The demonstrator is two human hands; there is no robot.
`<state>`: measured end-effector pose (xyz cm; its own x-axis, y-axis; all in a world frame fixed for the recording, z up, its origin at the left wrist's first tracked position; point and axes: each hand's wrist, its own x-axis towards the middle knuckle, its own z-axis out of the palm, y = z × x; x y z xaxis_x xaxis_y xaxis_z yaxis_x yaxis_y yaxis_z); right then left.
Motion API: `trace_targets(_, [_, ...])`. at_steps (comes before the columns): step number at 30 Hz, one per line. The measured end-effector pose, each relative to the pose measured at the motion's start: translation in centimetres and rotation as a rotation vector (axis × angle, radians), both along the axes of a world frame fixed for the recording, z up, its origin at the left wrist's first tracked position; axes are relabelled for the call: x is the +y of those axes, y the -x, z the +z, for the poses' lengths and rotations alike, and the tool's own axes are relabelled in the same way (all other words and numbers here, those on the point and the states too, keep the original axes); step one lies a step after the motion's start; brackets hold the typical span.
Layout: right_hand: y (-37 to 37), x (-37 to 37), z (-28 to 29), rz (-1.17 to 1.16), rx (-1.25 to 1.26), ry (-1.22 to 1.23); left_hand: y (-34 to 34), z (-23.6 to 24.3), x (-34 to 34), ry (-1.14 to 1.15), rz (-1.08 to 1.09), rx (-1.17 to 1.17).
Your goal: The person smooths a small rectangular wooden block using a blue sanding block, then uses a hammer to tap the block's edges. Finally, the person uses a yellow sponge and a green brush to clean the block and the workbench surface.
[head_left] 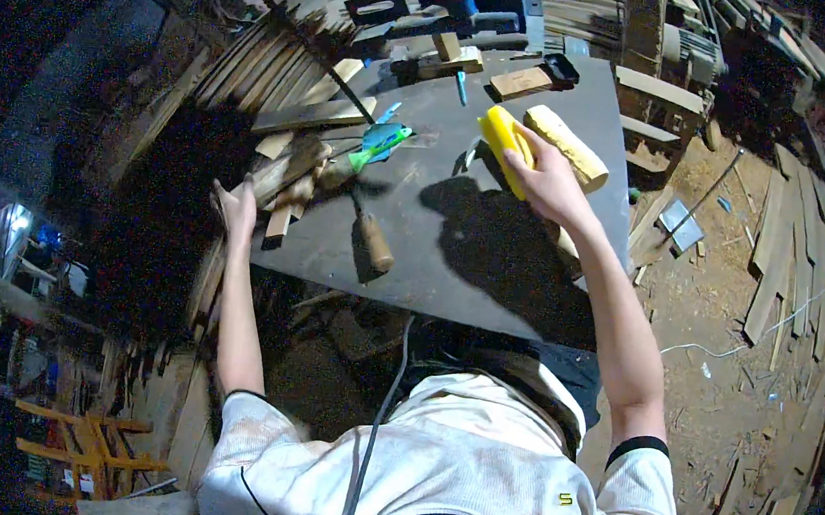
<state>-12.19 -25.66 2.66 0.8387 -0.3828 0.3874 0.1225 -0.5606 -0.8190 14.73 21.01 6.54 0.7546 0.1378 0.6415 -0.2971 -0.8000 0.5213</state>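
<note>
At the far left we see one orange slatted frame. Next comes the left hand, beside the left edge of the desk, its fingers blurred and close to the end of some wood strips; we cannot tell whether it grips one. The strips overlap, so we cannot count them surely.

Moving right, we find one green and blue piece near the strips and, below it, one wooden-handled tool lying on the desk. Farther back are one slim blue item and one flat wood block, with one small black tray at its right end.

On the right side of the desk, the right hand is closed around one yellow block; we cannot tell whether the block touches the desktop. Just right of it lies one pale log-shaped piece.

We notice one small yellow printed mark on the white shirt. Beyond the desk, one square metal plate lies on the floor, short of several planks.
</note>
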Motion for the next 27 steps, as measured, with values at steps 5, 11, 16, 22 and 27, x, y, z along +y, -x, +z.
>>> trace_targets(5, [1.1,1.9,0.1,-0.046,-0.115,0.022,12.7,-3.3,-15.4,0.12,-0.864,0.302])
trace_targets(11, [2.7,7.6,1.4,0.486,-0.102,0.233,20.0,-3.1,-22.2,0.813,-1.073,0.782])
trace_targets(16, [2.7,3.8,1.6,0.21,-0.108,0.339,16.3,-2.2,-21.5,0.687,-0.896,0.637])
trace_targets(22, [2.8,-4.4,-1.8,-0.516,0.175,0.683,4.5,1.3,-14.0,-0.404,-0.218,-0.28])
trace_targets(27, [0.9,-6.2,-2.8,-0.393,0.34,0.561,-4.2,2.0,-8.7,-0.754,-0.167,-0.405])
